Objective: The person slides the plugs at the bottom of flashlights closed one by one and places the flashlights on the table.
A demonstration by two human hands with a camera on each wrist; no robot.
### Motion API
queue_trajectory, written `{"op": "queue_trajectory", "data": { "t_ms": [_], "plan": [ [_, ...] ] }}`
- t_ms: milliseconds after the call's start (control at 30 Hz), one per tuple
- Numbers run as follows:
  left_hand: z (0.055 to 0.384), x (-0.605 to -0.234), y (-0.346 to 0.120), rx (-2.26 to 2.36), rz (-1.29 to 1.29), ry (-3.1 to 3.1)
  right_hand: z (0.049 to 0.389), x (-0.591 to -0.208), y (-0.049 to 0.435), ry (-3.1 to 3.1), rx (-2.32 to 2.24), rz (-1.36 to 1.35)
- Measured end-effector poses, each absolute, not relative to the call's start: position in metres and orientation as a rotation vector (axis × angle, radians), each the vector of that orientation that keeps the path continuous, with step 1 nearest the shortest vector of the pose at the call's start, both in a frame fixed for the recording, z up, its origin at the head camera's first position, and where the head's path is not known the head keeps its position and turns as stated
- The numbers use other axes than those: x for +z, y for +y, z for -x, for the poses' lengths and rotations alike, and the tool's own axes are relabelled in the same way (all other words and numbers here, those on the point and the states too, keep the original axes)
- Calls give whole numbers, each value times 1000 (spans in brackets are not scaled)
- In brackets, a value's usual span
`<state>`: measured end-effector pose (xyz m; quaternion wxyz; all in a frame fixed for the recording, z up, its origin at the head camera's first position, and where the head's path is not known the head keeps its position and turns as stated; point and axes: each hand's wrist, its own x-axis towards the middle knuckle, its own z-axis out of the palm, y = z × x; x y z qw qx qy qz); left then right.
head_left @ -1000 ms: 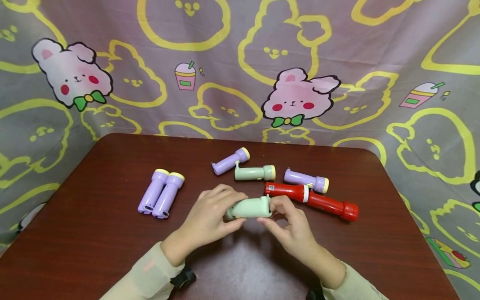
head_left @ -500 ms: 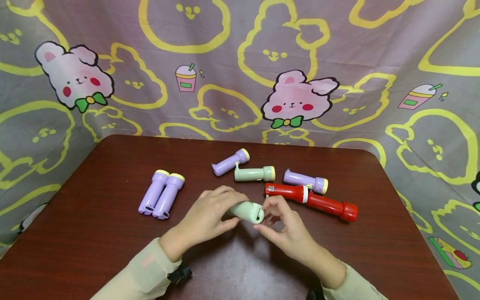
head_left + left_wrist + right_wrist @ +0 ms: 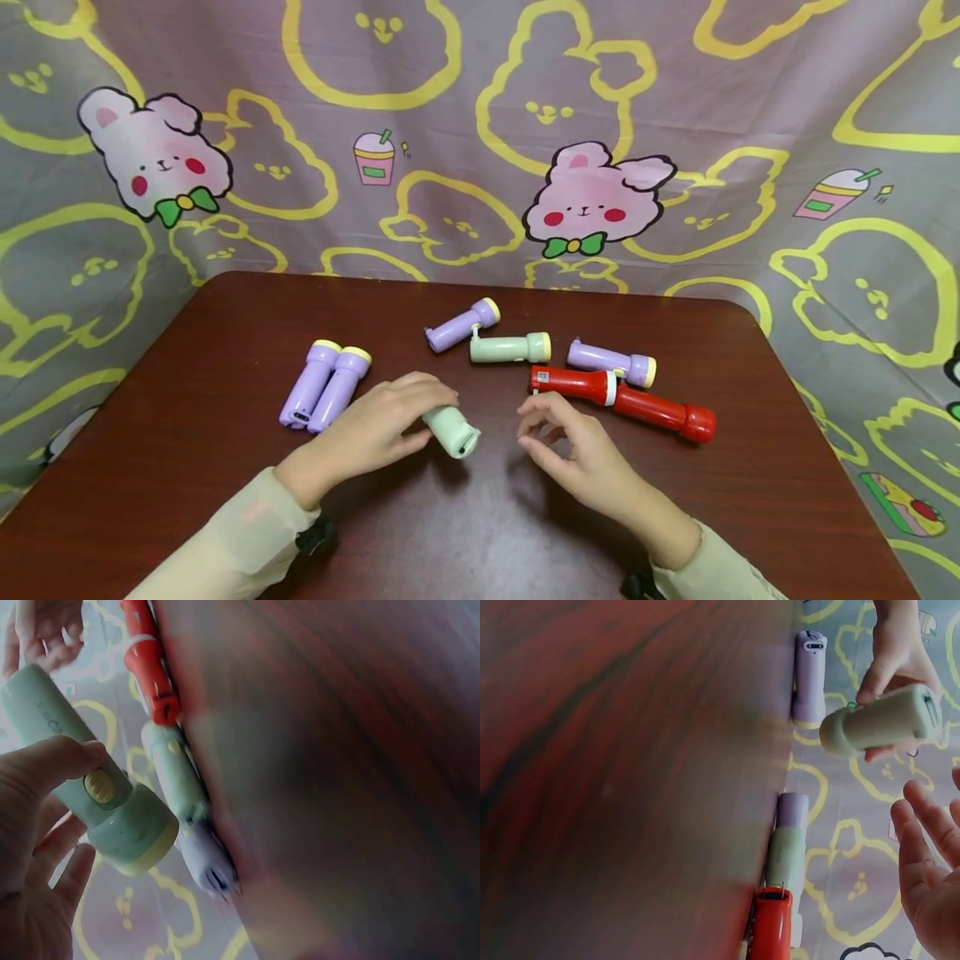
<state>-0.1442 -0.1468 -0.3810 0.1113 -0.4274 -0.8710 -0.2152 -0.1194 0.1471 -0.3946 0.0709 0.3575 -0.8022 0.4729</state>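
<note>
While the left hand [image 3: 377, 423] grips a green flashlight [image 3: 452, 432], right hand [image 3: 579, 452] nearby, loosely curved

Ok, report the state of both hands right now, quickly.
Left hand: holding a pale green, cylindrical flashlight with a yellow-rimmed head.
Right hand: open, fingers loosely bent, holding nothing.

On the bench [image 3: 187, 500], a flashlight pair [image 3: 306, 387] lies left; a flashlight trio [image 3: 501, 349] lies far, centre to right; two in-line flashlights [image 3: 572, 383] lie just before its rightmost. A held flashlight [image 3: 453, 431] is nearer, centre.
</note>
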Motion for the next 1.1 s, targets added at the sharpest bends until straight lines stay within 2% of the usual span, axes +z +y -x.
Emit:
{"op": "queue_trajectory", "data": {
  "t_ms": [400, 1100],
  "plan": [
    [164, -380, -181, -506, 1410, -2554, 135, -398, 165, -2562, 1337, -973],
    [179, -382, -200, -104, 1518, -2596, 159, -396, 162, -2643, 1428, -924]
  ]
}}
